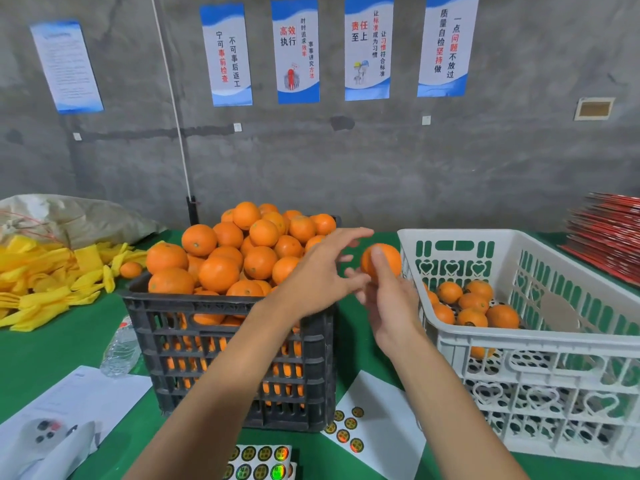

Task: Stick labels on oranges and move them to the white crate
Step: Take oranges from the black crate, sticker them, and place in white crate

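Observation:
My right hand (389, 303) grips an orange (384, 259) between the two crates, thumb across its front. My left hand (322, 268) hovers just left of that orange with fingers spread and relaxed, holding nothing that I can see. The black crate (221, 344) in the middle is heaped with oranges (242, 251). The white crate (540, 344) on the right holds several oranges (474, 304) on its floor. Sheets of round gold labels lie near the front edge: one sheet (349, 429) between the crates, another sheet (259, 460) at the bottom.
Yellow foam sleeves (45, 282) pile up at the left with one loose orange (131, 269). A plastic bottle (119, 348) and white papers (69, 403) lie left of the black crate. Red flat boxes (609, 237) are stacked at the far right on the green table (41, 355).

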`<move>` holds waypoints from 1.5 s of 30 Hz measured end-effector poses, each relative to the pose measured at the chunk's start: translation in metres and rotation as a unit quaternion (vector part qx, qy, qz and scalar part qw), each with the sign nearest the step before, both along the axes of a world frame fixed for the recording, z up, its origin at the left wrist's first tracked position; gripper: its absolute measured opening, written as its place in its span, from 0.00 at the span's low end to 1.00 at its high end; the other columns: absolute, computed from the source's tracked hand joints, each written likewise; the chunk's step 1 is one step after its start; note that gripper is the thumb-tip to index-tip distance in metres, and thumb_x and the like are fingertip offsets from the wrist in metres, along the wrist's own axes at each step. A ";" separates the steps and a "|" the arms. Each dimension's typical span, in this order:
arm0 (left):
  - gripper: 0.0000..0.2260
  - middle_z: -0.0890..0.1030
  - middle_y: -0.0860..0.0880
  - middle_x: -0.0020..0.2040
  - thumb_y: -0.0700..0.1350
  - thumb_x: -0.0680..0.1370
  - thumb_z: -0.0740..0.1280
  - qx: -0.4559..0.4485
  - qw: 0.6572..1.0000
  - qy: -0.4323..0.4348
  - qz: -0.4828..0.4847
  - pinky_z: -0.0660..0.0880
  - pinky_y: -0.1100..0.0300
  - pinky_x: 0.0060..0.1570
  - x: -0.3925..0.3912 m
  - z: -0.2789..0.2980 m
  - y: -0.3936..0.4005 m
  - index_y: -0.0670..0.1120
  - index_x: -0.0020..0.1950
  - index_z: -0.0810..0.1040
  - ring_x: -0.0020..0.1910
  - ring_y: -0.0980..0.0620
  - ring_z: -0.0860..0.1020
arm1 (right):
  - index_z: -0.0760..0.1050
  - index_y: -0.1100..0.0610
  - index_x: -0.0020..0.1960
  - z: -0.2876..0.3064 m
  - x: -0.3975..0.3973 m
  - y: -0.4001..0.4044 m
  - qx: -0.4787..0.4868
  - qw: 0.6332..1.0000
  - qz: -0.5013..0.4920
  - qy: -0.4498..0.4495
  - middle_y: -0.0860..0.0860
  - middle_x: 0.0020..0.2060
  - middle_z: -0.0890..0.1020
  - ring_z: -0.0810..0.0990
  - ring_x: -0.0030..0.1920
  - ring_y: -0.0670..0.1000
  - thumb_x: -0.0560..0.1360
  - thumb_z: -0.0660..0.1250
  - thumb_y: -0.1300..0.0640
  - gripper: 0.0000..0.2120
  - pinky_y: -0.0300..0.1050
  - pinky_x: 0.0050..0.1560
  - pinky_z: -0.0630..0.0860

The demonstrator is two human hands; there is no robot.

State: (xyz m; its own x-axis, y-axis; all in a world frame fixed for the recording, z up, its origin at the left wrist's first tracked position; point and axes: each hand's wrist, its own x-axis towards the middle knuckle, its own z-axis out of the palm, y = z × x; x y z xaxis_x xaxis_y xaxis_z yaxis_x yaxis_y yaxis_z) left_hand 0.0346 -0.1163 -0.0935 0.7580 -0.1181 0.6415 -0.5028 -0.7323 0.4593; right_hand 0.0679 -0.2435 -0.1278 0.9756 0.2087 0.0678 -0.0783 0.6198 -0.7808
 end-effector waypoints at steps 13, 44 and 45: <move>0.24 0.77 0.41 0.61 0.40 0.77 0.67 0.045 0.950 0.257 0.174 0.78 0.53 0.56 0.004 0.009 0.079 0.61 0.70 0.75 0.54 0.44 0.78 | 0.80 0.56 0.59 -0.029 0.022 -0.016 -0.273 0.943 -0.037 -0.188 0.51 0.56 0.84 0.87 0.46 0.48 0.82 0.66 0.60 0.08 0.48 0.52 0.84; 0.32 0.76 0.54 0.72 0.61 0.74 0.72 -0.030 0.988 0.096 0.114 0.72 0.54 0.70 -0.010 0.005 0.067 0.52 0.75 0.73 0.70 0.57 0.73 | 0.80 0.51 0.46 -0.141 0.016 -0.018 -0.452 0.868 -0.128 -0.163 0.47 0.37 0.83 0.82 0.39 0.47 0.82 0.64 0.55 0.09 0.48 0.45 0.82; 0.32 0.76 0.53 0.72 0.62 0.73 0.72 -0.010 0.989 0.081 0.127 0.71 0.54 0.71 -0.010 0.006 0.064 0.53 0.75 0.73 0.71 0.57 0.72 | 0.80 0.49 0.46 -0.115 0.014 -0.009 -0.418 0.877 -0.166 -0.167 0.45 0.36 0.83 0.81 0.38 0.47 0.82 0.64 0.53 0.08 0.46 0.41 0.80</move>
State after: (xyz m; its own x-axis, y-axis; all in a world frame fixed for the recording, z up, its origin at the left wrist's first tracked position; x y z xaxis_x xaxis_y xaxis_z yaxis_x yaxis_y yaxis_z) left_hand 0.0245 -0.0519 -0.0871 0.8543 0.1002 0.5101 -0.2228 -0.8160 0.5335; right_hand 0.0824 -0.2527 -0.2433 0.9471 0.0298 0.3196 0.3173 -0.2358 -0.9185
